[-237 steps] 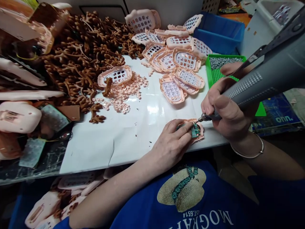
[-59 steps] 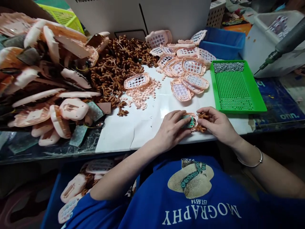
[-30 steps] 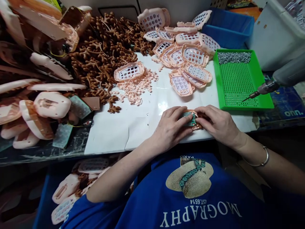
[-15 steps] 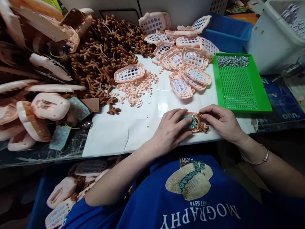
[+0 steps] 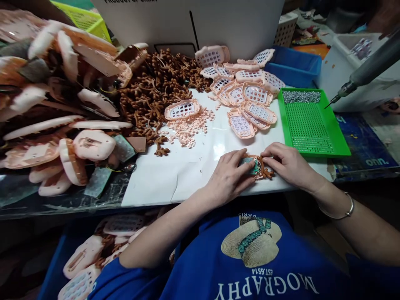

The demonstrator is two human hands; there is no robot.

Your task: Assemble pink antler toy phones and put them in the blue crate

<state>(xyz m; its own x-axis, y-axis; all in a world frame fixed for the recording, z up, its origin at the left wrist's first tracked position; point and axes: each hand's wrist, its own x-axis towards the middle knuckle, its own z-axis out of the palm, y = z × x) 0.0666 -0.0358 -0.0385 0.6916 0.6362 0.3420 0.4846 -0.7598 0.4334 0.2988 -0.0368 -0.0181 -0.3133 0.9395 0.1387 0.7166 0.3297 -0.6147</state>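
Observation:
At the table's front edge my left hand [image 5: 229, 175] is wrapped round a pink shell with a green circuit board [image 5: 253, 166], its thumb and fingers on the board. A brown antler-shaped piece [image 5: 267, 173] lies at the shell's right end. My right hand [image 5: 283, 162] pinches at the upper right end of the shell, by the brown piece, with thumb and index finger together. The palm side of both hands is hidden.
A green tray [image 5: 336, 137] with screws stands at the right, under a hanging screwdriver [image 5: 350, 85]. Pink shells [image 5: 240, 123], small pink rings [image 5: 189, 129] and brown pieces [image 5: 156, 87] lie behind. Stacked pink housings [image 5: 93, 145] fill the left side.
The head view has shifted, so the table's things sit lower in the picture. The screwdriver now shows above the green tray. Both hands stay at the shell, with the right fingers slightly closer in.

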